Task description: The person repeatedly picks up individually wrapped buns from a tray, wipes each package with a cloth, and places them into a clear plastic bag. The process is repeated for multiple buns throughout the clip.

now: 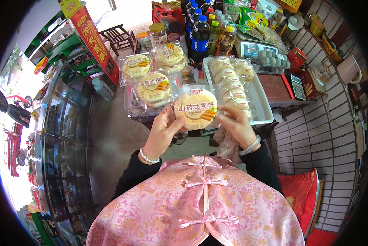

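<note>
Before my chest, my left hand grips the left edge of a round flatbread in a clear printed wrapper, thumb on its front. My right hand is at the right side of the same packet, fingers curled at the wrapper's edge; their tips are partly hidden. Beyond my left hand, wrapped flatbreads lie in stacks on a clear plastic container. To the right, a white tray holds an overlapping row of more wrapped flatbreads.
Behind stand cola bottles, other drinks and a lidded glass jar. At the right are a digital scale, a pack of eggs and a calculator. A glass display case stands left; a tiled wall is right.
</note>
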Demonstrator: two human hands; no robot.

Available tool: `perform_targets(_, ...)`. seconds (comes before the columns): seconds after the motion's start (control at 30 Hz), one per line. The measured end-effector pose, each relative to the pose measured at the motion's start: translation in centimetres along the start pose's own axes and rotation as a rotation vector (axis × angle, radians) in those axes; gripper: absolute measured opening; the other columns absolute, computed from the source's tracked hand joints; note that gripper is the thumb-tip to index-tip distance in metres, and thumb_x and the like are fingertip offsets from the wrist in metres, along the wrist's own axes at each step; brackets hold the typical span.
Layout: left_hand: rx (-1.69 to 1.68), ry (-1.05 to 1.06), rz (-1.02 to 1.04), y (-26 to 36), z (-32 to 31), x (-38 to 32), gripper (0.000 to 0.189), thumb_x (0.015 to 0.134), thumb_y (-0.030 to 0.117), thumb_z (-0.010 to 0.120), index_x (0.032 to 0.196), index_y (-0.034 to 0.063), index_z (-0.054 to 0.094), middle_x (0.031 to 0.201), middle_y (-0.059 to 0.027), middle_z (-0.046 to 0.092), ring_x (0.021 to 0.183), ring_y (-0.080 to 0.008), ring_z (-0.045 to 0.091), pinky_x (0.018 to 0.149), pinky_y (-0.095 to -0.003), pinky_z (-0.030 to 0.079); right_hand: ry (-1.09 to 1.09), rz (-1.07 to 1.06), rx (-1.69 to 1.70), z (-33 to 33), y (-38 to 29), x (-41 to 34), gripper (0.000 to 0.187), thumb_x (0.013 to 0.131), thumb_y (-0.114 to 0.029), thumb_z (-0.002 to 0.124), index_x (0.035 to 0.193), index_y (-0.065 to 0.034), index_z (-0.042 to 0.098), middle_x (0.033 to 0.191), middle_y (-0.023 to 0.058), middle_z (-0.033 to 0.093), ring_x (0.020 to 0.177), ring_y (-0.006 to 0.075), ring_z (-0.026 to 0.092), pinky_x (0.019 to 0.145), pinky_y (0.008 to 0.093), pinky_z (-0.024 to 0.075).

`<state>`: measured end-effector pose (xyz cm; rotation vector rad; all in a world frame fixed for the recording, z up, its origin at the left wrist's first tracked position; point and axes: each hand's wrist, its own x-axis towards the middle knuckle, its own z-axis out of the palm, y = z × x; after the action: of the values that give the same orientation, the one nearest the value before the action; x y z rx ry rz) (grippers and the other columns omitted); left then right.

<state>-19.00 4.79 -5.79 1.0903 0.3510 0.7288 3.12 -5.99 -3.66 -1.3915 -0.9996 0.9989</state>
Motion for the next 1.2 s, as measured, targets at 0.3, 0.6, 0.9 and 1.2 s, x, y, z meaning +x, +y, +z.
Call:
perform_targets(0.3,-0.028,0.053,0.226,-1.5,2.8,1.1,0.046,0.097,0.009,0.058,0.137,-0.0050,0.039,0.126,-0.0075,0.057,0.113,-0.0128,0.055,0.097,-0.0281,0.045,0.199,-0.681,-0.251,3.5,-7.4,0.8,0.050,0.075,-0.006,0.075,0.121,-0.0015,0.057,0.113,0.0110,0.062,0.100,0.0204,0.060,0.085,0.0327,0.0492)
perform_targets(0.6,0.039,0.149,0.216,-0.2,2.8,0.2,0.048,0.094,0.011,0.062,0.135,-0.0036,0.043,0.119,-0.0060,0.060,0.097,-0.0087,0.060,0.078,-0.0225,0.051,0.181,-1.040,-0.633,4.8,-5.3,2.7,0.044,0.069,0.005,0.066,0.112,-0.0040,0.061,0.114,0.0160,0.060,0.105,0.0362,0.058,0.088,0.0423,0.0488)
perform_targets(0.9,0.095,0.290,0.234,0.8,3.0,-0.1,0.043,0.096,0.012,0.059,0.134,-0.0020,0.045,0.112,-0.0036,0.063,0.090,-0.0060,0.060,0.072,-0.0204,0.051,0.450,-0.704,-0.336,0.7,-6.5,3.9,0.038,0.077,0.011,0.064,0.113,-0.0012,0.063,0.104,0.0033,0.066,0.093,0.0099,0.061,0.083,0.0244,0.0494)
perform_targets(1.2,-0.172,0.247,0.411,0.0,4.9,1.6,0.040,0.105,0.026,0.042,0.140,0.0058,0.043,0.128,-0.0051,0.057,0.111,-0.0122,0.058,0.084,-0.0240,0.052,0.072,-1.209,-0.561,7.4,-6.5,2.0,0.039,0.067,0.004,0.066,0.106,-0.0026,0.064,0.109,0.0141,0.062,0.099,0.0338,0.060,0.084,0.0407,0.0503)
